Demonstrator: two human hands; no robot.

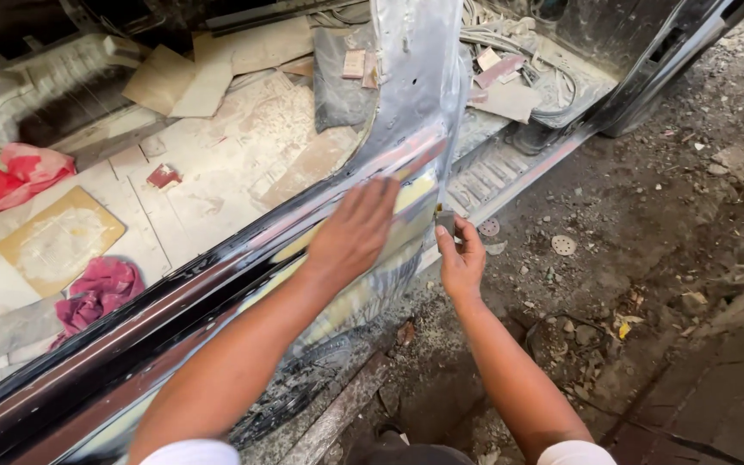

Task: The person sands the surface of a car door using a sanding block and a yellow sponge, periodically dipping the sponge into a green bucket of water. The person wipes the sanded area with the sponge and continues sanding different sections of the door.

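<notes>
Both hands working a glossy car sill (217,267).
Left hand (353,231) is pressing flat on yellow filler (415,191); right hand (461,258) is pinching a small scraper (446,222) just beside.

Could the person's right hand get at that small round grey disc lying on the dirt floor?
Probably yes: the right hand is near the round disc, with only open dirt floor between, though its fingers pinch a small tool.

Dusty dirt floor (647,215) strewn with debris; red rags (23,176) lie nearby.

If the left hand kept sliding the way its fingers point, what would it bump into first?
Probably the pillar. The left hand lies flat on the sill, fingers pointing up along it to where the pillar rises. Depth is hard to judge.
</notes>
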